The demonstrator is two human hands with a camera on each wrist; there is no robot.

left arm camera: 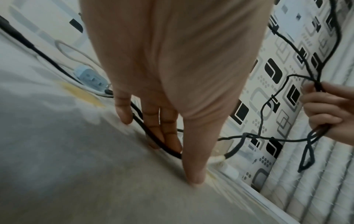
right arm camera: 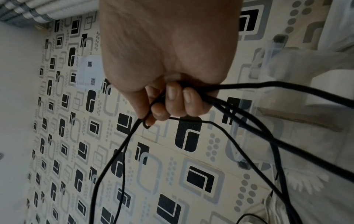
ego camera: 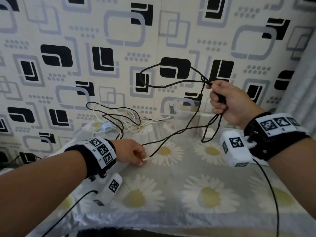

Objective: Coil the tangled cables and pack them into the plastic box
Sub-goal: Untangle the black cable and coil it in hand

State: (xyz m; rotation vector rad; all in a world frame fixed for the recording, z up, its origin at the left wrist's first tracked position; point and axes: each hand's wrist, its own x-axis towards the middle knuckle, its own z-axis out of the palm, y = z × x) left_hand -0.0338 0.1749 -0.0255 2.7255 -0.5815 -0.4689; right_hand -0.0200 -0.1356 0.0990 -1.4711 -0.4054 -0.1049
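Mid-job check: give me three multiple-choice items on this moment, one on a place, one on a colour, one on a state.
1. Where is the plastic box?
A. at the back, by the wall
B. in the right hand
C. on the floor

2. What colour is the cable that the right hand grips?
A. white
B. black
C. red

3. What is the left hand doing?
A. hanging idle
B. pinching the cable's white end
C. lifting the box

Answers:
1 A, it stands against the patterned wall.
2 B, black strands run through the fist.
3 B, fingertips meet at the plug.

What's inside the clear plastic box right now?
The clear plastic box shows no coiled cable inside; black cable loops held by the right hand hang in front, hiding part of its interior.
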